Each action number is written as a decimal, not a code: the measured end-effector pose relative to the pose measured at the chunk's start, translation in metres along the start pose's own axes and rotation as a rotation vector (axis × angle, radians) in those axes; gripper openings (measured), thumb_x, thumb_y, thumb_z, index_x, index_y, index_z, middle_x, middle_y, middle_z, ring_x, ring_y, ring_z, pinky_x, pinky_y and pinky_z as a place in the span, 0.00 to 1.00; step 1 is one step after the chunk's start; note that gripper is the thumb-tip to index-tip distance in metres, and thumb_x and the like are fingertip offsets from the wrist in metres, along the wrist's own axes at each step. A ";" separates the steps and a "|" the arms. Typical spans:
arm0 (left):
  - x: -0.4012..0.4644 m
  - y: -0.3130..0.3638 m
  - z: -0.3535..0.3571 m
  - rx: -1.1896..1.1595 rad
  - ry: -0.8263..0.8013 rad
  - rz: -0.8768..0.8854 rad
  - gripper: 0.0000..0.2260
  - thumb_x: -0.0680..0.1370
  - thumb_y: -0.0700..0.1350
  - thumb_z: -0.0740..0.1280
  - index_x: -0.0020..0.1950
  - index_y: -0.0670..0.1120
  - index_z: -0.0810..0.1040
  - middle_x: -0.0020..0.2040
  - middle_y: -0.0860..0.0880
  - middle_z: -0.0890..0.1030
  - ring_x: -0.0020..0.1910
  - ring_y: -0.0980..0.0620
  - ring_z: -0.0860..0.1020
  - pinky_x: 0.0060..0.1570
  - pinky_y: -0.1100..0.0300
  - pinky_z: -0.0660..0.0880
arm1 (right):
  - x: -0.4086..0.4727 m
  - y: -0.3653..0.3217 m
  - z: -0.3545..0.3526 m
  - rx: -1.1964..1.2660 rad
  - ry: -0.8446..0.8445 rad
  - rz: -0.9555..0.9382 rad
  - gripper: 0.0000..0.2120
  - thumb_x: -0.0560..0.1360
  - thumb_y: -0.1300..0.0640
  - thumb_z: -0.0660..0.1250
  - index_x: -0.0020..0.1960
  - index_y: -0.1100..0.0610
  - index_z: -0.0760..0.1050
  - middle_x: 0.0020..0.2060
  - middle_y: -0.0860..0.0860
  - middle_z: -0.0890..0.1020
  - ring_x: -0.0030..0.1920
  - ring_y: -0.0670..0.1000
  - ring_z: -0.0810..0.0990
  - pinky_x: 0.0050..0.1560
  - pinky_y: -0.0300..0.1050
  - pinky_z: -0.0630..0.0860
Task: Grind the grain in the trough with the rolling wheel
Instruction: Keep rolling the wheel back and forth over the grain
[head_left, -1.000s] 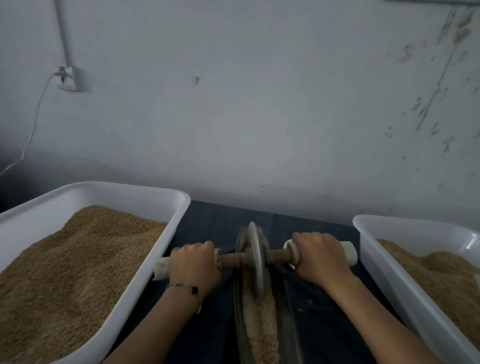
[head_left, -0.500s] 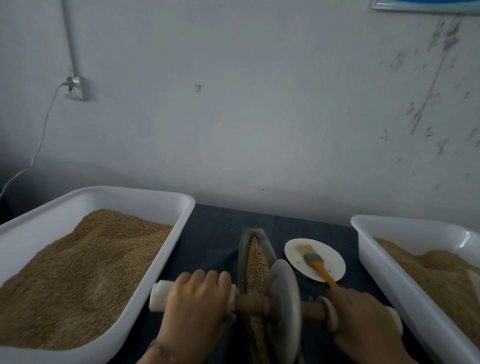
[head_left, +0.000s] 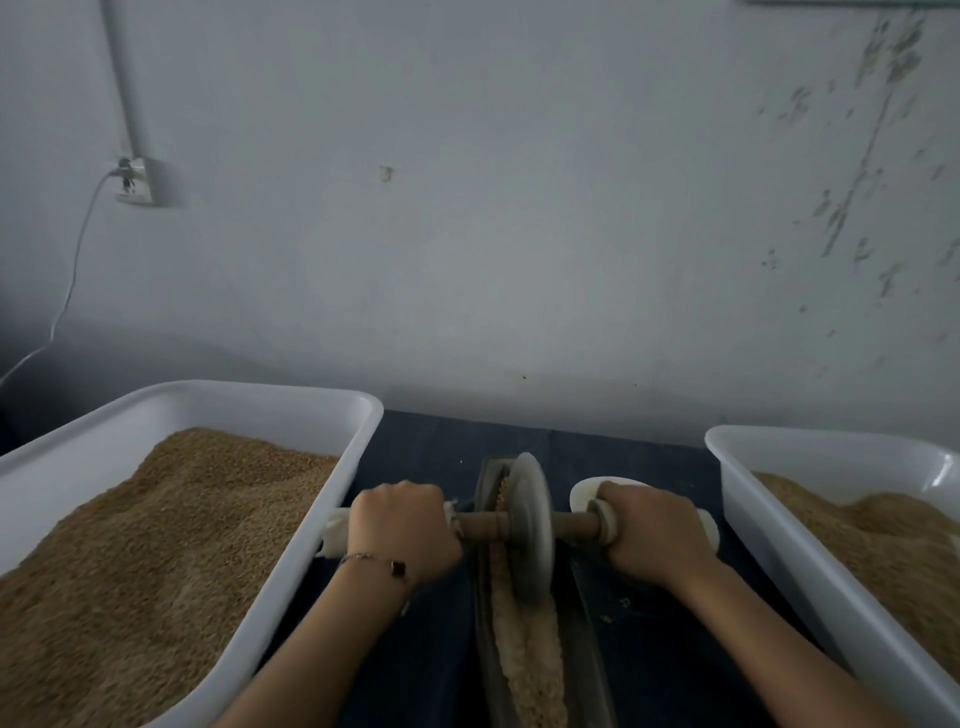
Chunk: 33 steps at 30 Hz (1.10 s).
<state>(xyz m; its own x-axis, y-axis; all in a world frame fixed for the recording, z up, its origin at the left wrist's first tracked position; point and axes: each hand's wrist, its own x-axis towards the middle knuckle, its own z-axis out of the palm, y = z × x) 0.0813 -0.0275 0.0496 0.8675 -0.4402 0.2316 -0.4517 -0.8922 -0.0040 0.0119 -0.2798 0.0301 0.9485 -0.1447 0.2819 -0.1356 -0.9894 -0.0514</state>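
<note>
Dark blue cloth (head_left: 415, 457) covers the table beneath a scuffed pale wall (head_left: 519, 234) with a socket (head_left: 136, 183) up left. Since half a second ago, the wheel (head_left: 531, 525) has rolled away from the person, toward the far end of the trough (head_left: 485, 613), hiding the plate (head_left: 584, 493) beyond the right hand (head_left: 652, 530). Both hands grip the axle's white handles, the left hand (head_left: 402, 530) beside the left tub (head_left: 291, 405) of grain, the right beside the right tub (head_left: 810, 447). Crushed grain (head_left: 530, 660) lies in the trough between the forearms.

A dark cloth-covered table (head_left: 431, 457) carries two white tubs (head_left: 332, 467) (head_left: 737, 467) flanking a trough (head_left: 584, 613).
</note>
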 end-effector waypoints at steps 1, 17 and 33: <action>0.007 -0.001 0.000 -0.004 -0.023 -0.027 0.08 0.73 0.54 0.61 0.37 0.52 0.70 0.34 0.54 0.73 0.34 0.56 0.72 0.36 0.61 0.69 | 0.009 0.001 0.000 -0.006 0.017 -0.007 0.07 0.67 0.47 0.63 0.38 0.44 0.64 0.34 0.43 0.75 0.35 0.47 0.71 0.34 0.45 0.66; -0.065 0.005 -0.010 0.014 0.013 0.097 0.09 0.74 0.55 0.62 0.44 0.54 0.63 0.42 0.56 0.73 0.41 0.55 0.72 0.41 0.59 0.63 | -0.079 -0.016 -0.023 -0.117 -0.105 0.040 0.10 0.71 0.50 0.65 0.48 0.41 0.66 0.46 0.40 0.76 0.43 0.42 0.72 0.39 0.37 0.62; -0.011 0.006 -0.005 0.071 0.028 0.022 0.08 0.74 0.55 0.62 0.39 0.53 0.68 0.34 0.56 0.70 0.33 0.57 0.69 0.36 0.60 0.65 | -0.013 0.002 -0.005 0.001 -0.141 0.036 0.04 0.68 0.49 0.62 0.39 0.45 0.66 0.36 0.43 0.74 0.38 0.49 0.73 0.37 0.45 0.66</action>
<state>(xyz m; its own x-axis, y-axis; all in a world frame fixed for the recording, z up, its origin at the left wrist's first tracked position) 0.0678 -0.0279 0.0516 0.8510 -0.4574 0.2580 -0.4537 -0.8878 -0.0776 -0.0027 -0.2799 0.0314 0.9738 -0.1770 0.1428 -0.1700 -0.9836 -0.0603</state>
